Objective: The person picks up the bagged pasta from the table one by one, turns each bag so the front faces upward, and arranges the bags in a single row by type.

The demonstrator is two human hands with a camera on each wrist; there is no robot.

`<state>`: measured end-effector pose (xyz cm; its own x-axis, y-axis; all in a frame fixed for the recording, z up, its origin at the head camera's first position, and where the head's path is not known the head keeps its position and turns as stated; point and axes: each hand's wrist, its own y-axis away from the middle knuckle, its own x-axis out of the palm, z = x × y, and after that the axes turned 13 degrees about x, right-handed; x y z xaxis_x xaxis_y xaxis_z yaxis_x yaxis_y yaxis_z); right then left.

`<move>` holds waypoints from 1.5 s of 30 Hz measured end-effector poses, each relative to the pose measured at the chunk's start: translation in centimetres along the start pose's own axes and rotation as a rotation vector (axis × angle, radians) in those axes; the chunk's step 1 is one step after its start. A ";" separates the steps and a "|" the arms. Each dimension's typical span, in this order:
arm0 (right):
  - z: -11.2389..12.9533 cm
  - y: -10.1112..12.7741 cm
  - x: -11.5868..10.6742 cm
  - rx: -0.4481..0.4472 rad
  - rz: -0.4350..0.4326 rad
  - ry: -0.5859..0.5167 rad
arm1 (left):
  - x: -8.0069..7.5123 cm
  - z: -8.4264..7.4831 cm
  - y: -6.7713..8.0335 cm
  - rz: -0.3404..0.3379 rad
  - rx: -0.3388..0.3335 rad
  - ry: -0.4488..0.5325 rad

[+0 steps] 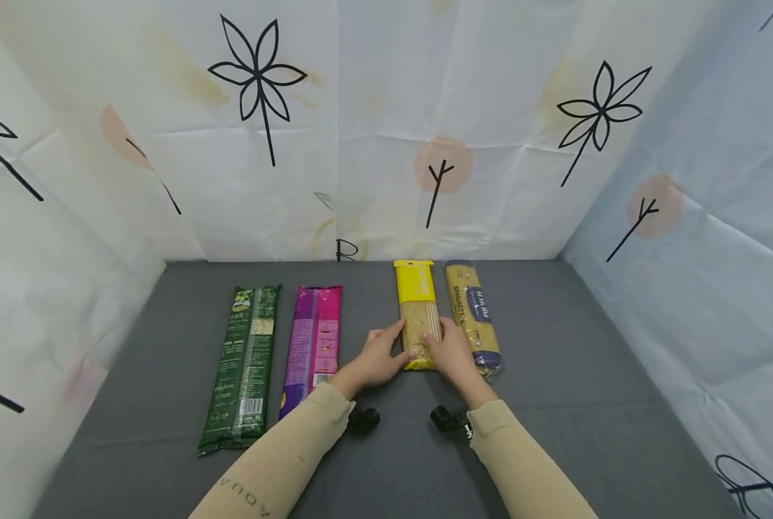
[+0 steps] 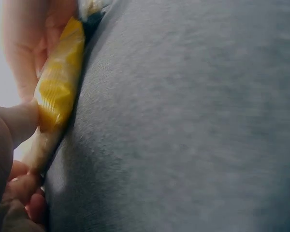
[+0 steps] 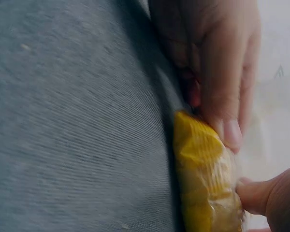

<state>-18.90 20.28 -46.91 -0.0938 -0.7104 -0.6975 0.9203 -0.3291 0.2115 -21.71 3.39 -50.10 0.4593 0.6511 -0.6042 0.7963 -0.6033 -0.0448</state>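
The long, flat, yellow plastic pack of pasta lies at the far middle of the dark grey cloth table, with its long side pointing away from the person. I can't tell if its near end is lifted a little. The left hand grips its near left side, with the thumb by the bottom corner. The right hand grips the right side, with the thumb on top. So both hands pinch the same pack between them.

The step in hand looks like steadying this pack; I can't tell if it is being picked up or put down. A next move would call for a soft, even hold on both sides, because the thin sticks may snap and the slick wrap may slip.

The yellow pack has a see-through part, and pale, straight pasta shows inside. Just right of it is a clear plastic pack with dark blue bands, full of golden spaghetti. To the left, past a wider gap, lies a shiny pink and purple pack, then a big dark green pack. I can't see what is inside those two.
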 end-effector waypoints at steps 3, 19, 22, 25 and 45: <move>0.3 0.7 0.1 -0.027 -0.051 0.019 | -0.4 -0.6 0.9 0.055 0.040 -0.037; 3.3 4.4 1.1 -0.206 -0.014 -0.178 | -8.3 0.0 4.1 -0.098 0.067 -0.109; 3.8 4.9 2.0 -0.230 0.016 -0.199 | -9.8 1.1 4.4 -0.118 0.055 -0.136; 4.3 5.6 3.0 -0.241 0.067 -0.214 | -11.5 2.2 4.7 -0.145 0.029 -0.120; 6.2 9.1 8.0 -0.254 0.296 -0.088 | -14.7 7.2 2.3 -0.168 -0.072 -0.067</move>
<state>-13.69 7.75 -46.31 0.1678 -0.8058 -0.5679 0.9759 0.0545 0.2111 -29.43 -10.93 -47.03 0.2925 0.7063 -0.6446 0.8869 -0.4525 -0.0934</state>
